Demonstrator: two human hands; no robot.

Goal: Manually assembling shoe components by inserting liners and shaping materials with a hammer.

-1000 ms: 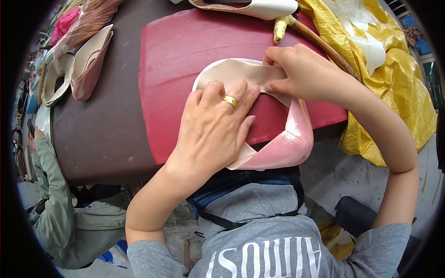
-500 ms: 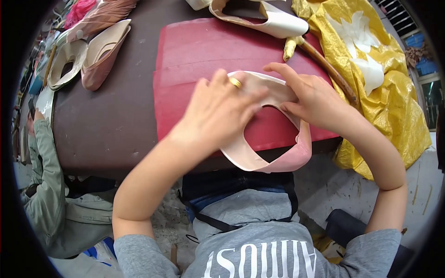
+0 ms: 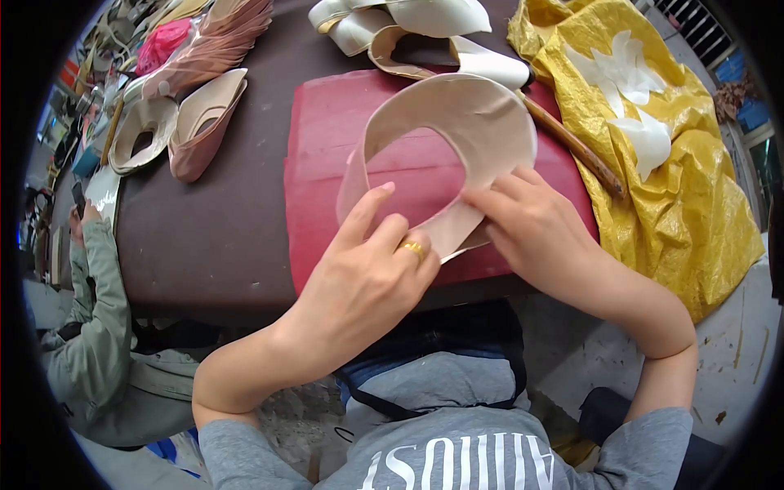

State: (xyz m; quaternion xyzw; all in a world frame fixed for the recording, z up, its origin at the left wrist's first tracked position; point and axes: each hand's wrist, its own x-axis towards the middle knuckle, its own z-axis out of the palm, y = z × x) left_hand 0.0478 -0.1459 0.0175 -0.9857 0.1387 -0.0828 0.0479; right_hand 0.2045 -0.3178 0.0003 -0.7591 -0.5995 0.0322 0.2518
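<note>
A shoe upper (image 3: 498,110) with a beige lining and pink outer side is curved into a loop over a red mat (image 3: 318,155). My right hand (image 3: 535,216) grips its near right edge, fingers bent over the lining. Over the near left part of the upper is my left hand (image 3: 371,273), with a gold ring. Its index finger is stretched toward the opening and the other visible fingers are loosely bent and apart. The left thumb is hidden. Behind the upper lies a tool with a wooden handle (image 3: 576,147); its other end is covered.
White shoe uppers (image 3: 441,16) lie at the back of the brown table (image 3: 204,237). Pink uppers (image 3: 204,131) and a pink stack (image 3: 216,49) are on the left. A yellow woven sack (image 3: 653,220) with white pieces (image 3: 645,139) hangs at right. At far left is another person's sleeve (image 3: 102,302).
The shoe upper has been turned over and moved farther from me, its lining now facing up. My right hand has come nearer, to its near edge; my left hand has drawn back.
</note>
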